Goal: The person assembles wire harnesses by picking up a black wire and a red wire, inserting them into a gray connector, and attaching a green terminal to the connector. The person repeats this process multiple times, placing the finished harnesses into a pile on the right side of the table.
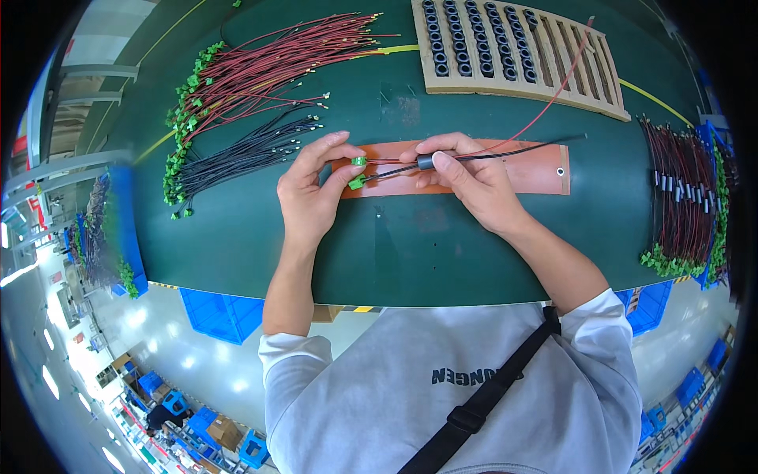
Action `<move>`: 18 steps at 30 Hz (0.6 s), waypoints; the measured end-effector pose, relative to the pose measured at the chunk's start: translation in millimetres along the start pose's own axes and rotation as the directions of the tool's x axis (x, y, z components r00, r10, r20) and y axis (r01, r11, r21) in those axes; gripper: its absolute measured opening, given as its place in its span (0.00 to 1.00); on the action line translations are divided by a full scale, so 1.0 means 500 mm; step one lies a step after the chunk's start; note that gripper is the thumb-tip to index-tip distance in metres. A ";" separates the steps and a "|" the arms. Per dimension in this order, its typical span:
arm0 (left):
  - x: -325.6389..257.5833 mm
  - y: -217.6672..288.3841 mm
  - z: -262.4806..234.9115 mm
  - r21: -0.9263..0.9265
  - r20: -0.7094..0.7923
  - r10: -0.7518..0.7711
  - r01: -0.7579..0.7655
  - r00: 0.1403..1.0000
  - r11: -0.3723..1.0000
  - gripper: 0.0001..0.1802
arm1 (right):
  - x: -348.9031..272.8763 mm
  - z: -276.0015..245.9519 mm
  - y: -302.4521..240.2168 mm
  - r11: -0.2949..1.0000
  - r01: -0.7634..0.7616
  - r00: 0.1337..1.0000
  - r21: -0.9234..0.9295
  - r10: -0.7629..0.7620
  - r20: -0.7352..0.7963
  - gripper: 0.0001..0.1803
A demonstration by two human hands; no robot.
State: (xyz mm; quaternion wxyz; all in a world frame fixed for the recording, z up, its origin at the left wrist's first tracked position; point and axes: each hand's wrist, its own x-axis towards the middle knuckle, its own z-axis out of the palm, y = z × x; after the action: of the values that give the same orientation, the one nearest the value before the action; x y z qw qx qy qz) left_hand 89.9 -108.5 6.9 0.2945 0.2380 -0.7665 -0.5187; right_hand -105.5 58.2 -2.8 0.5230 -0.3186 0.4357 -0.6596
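Left hand (309, 189) fingers pinch the green plug (358, 162) — right hand (466, 178) fingers clamp the black ring (425, 161) just beside it, on wires (505, 150) running toward the tabletop's right edge.

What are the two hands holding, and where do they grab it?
The left hand pinches the green connectors at the end of a red and a black wire. The right hand pinches the dark ring threaded on those wires.

Loose wires (260, 79) lie left of the mat (537, 170), tray (545, 59) behind it.
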 end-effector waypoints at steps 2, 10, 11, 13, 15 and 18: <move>0.000 -0.004 0.000 0.071 -0.002 0.038 -0.038 0.999 0.997 0.26 | 0.000 -0.002 0.003 1.000 -0.001 1.000 -0.012 0.001 -0.003 0.15; 0.000 0.009 0.001 0.209 -0.020 0.052 -0.046 0.998 0.977 0.23 | 0.005 0.002 0.003 0.995 0.054 0.999 -0.085 -0.053 0.012 0.16; 0.001 0.014 0.005 0.224 -0.003 0.037 -0.036 0.999 0.974 0.22 | 0.005 0.003 0.004 0.994 0.055 0.998 -0.095 -0.054 0.012 0.16; 0.006 0.025 0.010 0.233 0.028 -0.031 0.024 0.999 0.972 0.20 | 0.005 0.003 0.005 0.991 0.057 0.998 -0.118 -0.055 0.014 0.16; 0.011 0.035 0.013 0.221 0.054 -0.138 0.122 0.989 0.968 0.18 | 0.003 0.004 0.007 0.992 0.046 0.999 -0.117 -0.046 0.007 0.16; 0.019 0.018 -0.010 0.423 0.114 0.191 -0.222 0.975 0.879 0.17 | 0.003 0.003 0.005 0.992 0.035 0.999 -0.125 -0.035 0.002 0.16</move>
State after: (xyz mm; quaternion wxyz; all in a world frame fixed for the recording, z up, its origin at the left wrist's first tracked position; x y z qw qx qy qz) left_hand 86.2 -115.1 18.6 0.2614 0.1962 -0.8931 -0.3090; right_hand -103.5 56.2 -4.7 0.4902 -0.3582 0.4708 -0.6401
